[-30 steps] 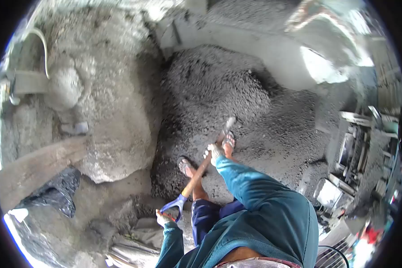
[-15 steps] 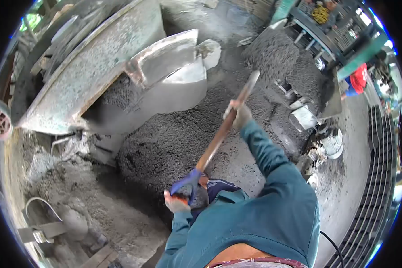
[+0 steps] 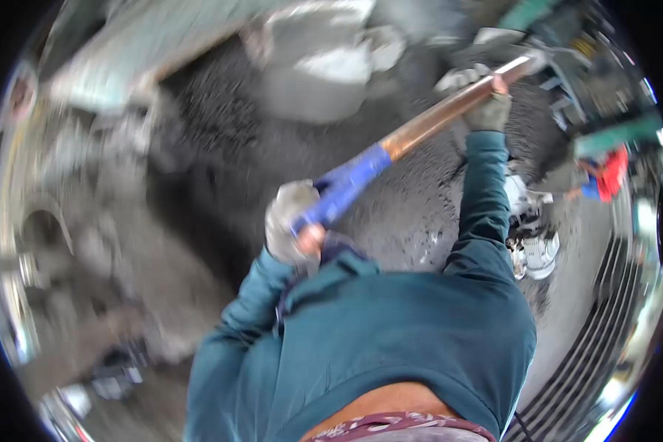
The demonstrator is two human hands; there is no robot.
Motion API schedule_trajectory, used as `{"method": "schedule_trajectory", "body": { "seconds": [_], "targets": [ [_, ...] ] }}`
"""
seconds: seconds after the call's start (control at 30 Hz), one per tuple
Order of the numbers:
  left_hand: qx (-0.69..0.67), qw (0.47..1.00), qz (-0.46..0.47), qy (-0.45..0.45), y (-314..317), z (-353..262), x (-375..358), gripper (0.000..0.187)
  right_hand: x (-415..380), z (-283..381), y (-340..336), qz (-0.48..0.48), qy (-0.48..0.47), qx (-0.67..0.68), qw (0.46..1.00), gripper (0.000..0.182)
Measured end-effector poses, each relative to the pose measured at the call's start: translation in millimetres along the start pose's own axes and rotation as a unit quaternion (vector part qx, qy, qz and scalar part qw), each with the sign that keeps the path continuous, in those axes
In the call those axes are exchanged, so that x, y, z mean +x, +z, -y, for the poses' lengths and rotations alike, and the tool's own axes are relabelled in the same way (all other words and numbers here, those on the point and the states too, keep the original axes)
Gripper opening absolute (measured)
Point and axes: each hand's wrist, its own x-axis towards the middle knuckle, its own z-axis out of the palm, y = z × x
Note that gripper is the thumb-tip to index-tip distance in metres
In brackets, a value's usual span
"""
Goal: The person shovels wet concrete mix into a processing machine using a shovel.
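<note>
A shovel with a wooden shaft [image 3: 435, 116] and a blue handle [image 3: 353, 177] slants up to the right across the view. My left hand [image 3: 291, 221], in a pale glove, is closed round the blue grip at its lower end. Higher up, my right hand [image 3: 491, 107] wraps round the wooden shaft near its top, also gloved. The shovel's blade is blurred and cannot be made out clearly. Below the shaft lies dark, grainy material [image 3: 420, 191] on the floor.
Pale, blurred slabs [image 3: 339, 65] stand at the top centre, beside a long greenish trough [image 3: 169, 44]. A white container [image 3: 541, 254] is on the right. Farther off, a person in red [image 3: 611, 173] is near a green beam [image 3: 619, 136]. Dark grating [image 3: 604, 317] runs along the right.
The shovel has swung to a flatter slant and come up closer to the camera. My right hand has moved up and right, my left hand upward. The whole view has shifted and blurred.
</note>
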Motion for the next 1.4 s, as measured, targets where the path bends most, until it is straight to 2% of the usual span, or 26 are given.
{"method": "schedule_trajectory", "body": {
  "seconds": [0.07, 0.17, 0.2, 0.23, 0.27, 0.3, 0.37, 0.4, 0.47, 0.6, 0.7, 0.77, 0.83, 0.9, 0.93, 0.97, 1.0, 1.03, 1.07, 1.1, 1.17, 1.23, 1.27, 1.33, 1.37, 1.4],
  "targets": [
    [-0.127, 0.950, -0.165, -0.234, -22, -4, -73, 0.048, -30, -40, 3, 0.069, 0.084, 0.035, 0.993, 0.037],
    [-0.275, 0.813, -0.358, -0.368, -74, -18, -182, 0.050, -120, -114, 52, 0.053, 0.123, -0.019, 0.991, 0.037],
    [-0.258, 0.768, -0.418, -0.412, -90, -34, -218, 0.053, -150, -132, 64, 0.093, 0.188, -0.020, 0.978, 0.026],
    [-0.242, 0.719, -0.472, -0.449, -102, -49, -252, 0.057, -167, -159, 53, 0.112, 0.172, -0.096, 0.974, 0.038],
    [-0.226, 0.730, -0.495, -0.414, -106, -66, -281, 0.051, -200, -175, 75, -0.013, 0.243, 0.023, 0.970, 0.032],
    [-0.198, 0.725, -0.508, -0.421, -109, -83, -298, 0.050, -215, -193, 74, -0.073, 0.308, 0.040, 0.948, 0.028],
    [-0.170, 0.706, -0.525, -0.444, -110, -108, -318, 0.048, -245, -217, 74, -0.110, 0.336, 0.050, 0.934, 0.028],
    [-0.168, 0.685, -0.545, -0.453, -109, -121, -319, 0.047, -256, -219, 76, -0.124, 0.347, 0.033, 0.929, 0.027],
    [-0.181, 0.715, -0.517, -0.435, -108, -141, -333, 0.045, -272, -208, 86, -0.155, 0.352, 0.006, 0.923, 0.025],
    [-0.177, 0.697, -0.556, -0.416, -75, -174, -359, 0.044, -282, -217, 83, -0.094, 0.394, 0.050, 0.913, 0.017],
    [-0.174, 0.621, -0.623, -0.442, -42, -175, -383, 0.044, -280, -244, 106, -0.115, 0.442, 0.047, 0.889, 0.016],
    [-0.207, 0.556, -0.669, -0.447, -20, -165, -396, 0.047, -273, -312, 67, -0.082, 0.483, 0.071, 0.869, 0.013],
    [-0.195, 0.485, -0.698, -0.489, 2, -153, -410, 0.051, -286, -376, 32, 0.023, 0.523, 0.061, 0.850, 0.012],
    [-0.265, 0.398, -0.730, -0.489, 29, -140, -469, 0.055, -322, -412, 58, -0.116, 0.620, -0.168, 0.758, 0.011],
    [-0.257, 0.364, -0.773, -0.451, 45, -141, -482, 0.056, -358, -471, 15, -0.164, 0.635, -0.187, 0.731, 0.013],
    [-0.148, 0.315, -0.810, -0.472, 71, -146, -535, 0.054, -405, -485, 5, -0.139, 0.630, -0.119, 0.755, 0.014],
    [-0.133, 0.260, -0.838, -0.461, 104, -158, -604, 0.055, -453, -510, -16, -0.127, 0.736, -0.151, 0.648, 0.013],
    [-0.055, 0.137, -0.852, -0.502, 112, -198, -572, 0.057, -532, -545, -49, -0.145, 0.794, -0.050, 0.588, 0.013],
    [-0.015, 0.075, -0.856, -0.512, 131, -236, -571, 0.055, -554, -509, -16, -0.117, 0.749, -0.072, 0.649, 0.012],
    [0.024, 0.012, -0.854, -0.520, 149, -274, -570, 0.055, -580, -484, 14, -0.067, 0.839, -0.138, 0.521, 0.010],
    [0.173, 0.018, -0.843, -0.508, 160, -308, -558, 0.056, -642, -468, 42, -0.076, 0.860, -0.136, 0.486, 0.008],
    [0.191, 0.056, -0.810, -0.551, 124, -283, -532, 0.051, -655, -467, 74, -0.094, 0.918, -0.107, 0.370, 0.010],
    [0.194, 0.099, -0.794, -0.568, 100, -261, -517, 0.048, -667, -477, 76, -0.128, 0.928, -0.062, 0.344, 0.010],
    [0.184, 0.232, -0.755, -0.586, 42, -196, -481, 0.043, -633, -512, 82, -0.122, 0.890, -0.012, 0.439, 0.008],
    [0.165, 0.309, -0.734, -0.582, 12, -152, -464, 0.040, -621, -562, 70, -0.156, 0.819, -0.180, 0.522, 0.012],
    [0.138, 0.360, -0.721, -0.576, -12, -102, -452, 0.038, -549, -610, 54, -0.252, 0.819, -0.117, 0.501, 0.016]
  ]
}}
